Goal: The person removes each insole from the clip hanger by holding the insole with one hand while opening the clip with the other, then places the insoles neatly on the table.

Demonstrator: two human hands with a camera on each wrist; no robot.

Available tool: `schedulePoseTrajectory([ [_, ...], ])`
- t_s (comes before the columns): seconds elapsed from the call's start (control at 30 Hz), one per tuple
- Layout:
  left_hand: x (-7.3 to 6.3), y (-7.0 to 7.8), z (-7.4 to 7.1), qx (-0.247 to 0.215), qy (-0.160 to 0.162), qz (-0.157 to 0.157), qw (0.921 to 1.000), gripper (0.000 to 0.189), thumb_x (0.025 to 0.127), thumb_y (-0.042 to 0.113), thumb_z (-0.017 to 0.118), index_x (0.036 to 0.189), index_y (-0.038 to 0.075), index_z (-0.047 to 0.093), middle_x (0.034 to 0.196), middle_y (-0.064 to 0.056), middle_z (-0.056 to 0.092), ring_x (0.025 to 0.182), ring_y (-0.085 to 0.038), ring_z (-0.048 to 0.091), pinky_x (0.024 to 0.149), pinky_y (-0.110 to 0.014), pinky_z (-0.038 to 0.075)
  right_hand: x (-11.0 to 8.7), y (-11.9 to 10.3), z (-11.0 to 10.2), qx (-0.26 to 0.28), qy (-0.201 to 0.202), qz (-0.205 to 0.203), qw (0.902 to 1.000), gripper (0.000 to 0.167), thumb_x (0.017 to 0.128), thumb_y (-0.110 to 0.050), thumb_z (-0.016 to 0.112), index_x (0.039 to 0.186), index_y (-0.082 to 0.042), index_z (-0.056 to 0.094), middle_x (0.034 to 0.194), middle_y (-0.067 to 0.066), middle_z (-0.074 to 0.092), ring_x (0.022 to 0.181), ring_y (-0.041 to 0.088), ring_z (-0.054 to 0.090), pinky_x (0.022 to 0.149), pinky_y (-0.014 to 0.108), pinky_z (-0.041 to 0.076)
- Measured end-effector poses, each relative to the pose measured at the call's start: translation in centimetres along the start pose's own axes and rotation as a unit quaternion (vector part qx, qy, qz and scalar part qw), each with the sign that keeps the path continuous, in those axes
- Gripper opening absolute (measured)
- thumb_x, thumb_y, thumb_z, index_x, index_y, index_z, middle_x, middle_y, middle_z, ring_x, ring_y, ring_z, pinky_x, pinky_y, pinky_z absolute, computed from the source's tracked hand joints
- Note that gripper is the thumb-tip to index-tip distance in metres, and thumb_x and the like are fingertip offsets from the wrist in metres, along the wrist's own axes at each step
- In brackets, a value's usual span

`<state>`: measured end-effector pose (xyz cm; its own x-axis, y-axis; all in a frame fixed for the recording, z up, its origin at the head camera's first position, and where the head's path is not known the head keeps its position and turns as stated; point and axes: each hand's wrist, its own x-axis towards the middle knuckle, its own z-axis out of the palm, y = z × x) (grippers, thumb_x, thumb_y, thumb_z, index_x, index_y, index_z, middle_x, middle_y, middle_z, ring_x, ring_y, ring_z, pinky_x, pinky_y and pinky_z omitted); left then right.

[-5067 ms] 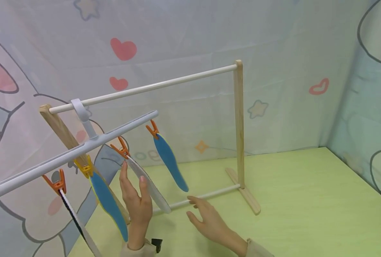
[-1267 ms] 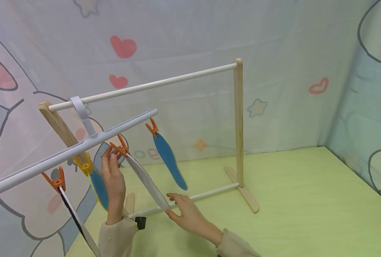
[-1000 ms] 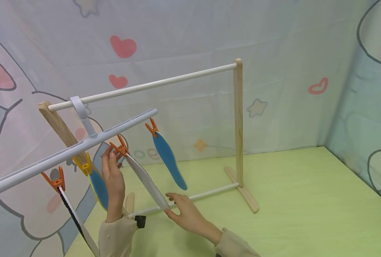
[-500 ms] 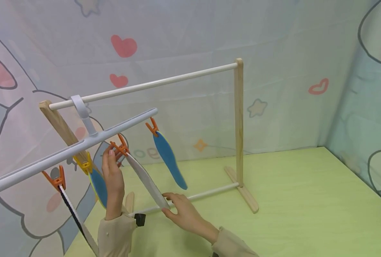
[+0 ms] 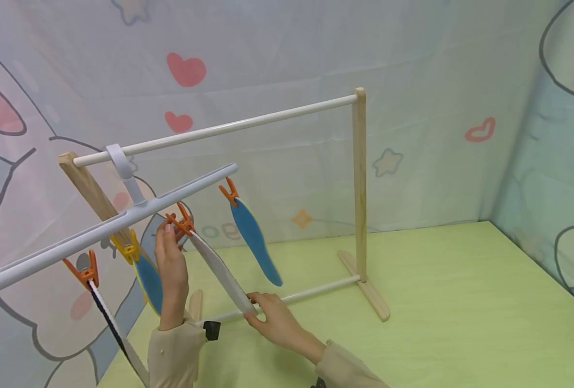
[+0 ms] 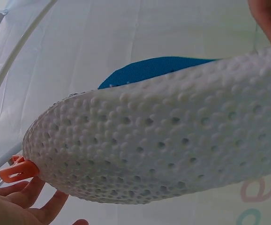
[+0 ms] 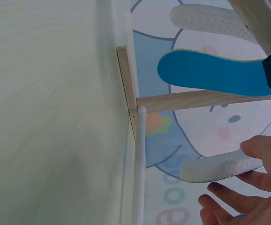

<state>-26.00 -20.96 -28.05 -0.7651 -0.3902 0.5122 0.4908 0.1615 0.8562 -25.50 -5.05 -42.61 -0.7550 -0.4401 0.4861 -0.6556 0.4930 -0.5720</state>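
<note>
Lengthwise, the white insole (image 5: 221, 269) slants down-right.

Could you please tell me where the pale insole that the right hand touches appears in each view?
Head: the pale insole slants below and left of centre, hanging from an orange clip.
Left wrist: the pale insole crosses the middle and runs off the right edge.
Right wrist: the pale insole lies at lower right, partly hidden.
Shared landmark: the right hand, lower centre in head, top right corner in left wrist, lower right in right wrist.
</note>
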Motion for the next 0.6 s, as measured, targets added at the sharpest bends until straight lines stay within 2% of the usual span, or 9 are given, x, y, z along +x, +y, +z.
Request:
schedulePoseTrajectory([
  [0.23,0.03,0.16,0.28,-0.032,-0.009,0.021,0.9992,0.035,0.097,0.030,0.029,0.122,0.009,0.043,0.100,0.015,0.063,0.105,-0.013,0.049,0.093,-0.040,0.026,0.16,-0.01,0.02,-0.007,0.000,0.004,1.0000,0.033,0.087,-0.024,0.055,0.116,-0.009,0.054,0.107,0.005,0.063,0.095,0.020,0.057,0.080,0.028,0.045],
  [0.47,-0.04,0.36,0.45,-0.024,-0.013,0.010,0.9996,0.034,0.097,0.032,0.028,0.122,0.013,0.042,0.100,0.017,0.063,0.105,-0.009,0.047,0.092,-0.041,0.022,0.48,-0.05,0.16,-0.012,0.005,0.002,0.9999,0.030,0.088,-0.024,0.055,0.114,-0.010,0.056,0.107,0.003,0.063,0.095,0.017,0.057,0.081,0.027,0.044],
  [0.6,-0.04,0.45,0.44,-0.030,-0.011,0.017,0.9994,0.032,0.098,0.032,0.028,0.119,0.014,0.043,0.099,0.017,0.063,0.103,-0.009,0.049,0.089,-0.037,0.024,0.72,-0.06,0.39,-0.010,0.010,-0.005,0.9999,0.027,0.088,-0.023,0.055,0.111,-0.009,0.058,0.104,0.003,0.064,0.092,0.017,0.058,0.079,0.026,0.044],
])
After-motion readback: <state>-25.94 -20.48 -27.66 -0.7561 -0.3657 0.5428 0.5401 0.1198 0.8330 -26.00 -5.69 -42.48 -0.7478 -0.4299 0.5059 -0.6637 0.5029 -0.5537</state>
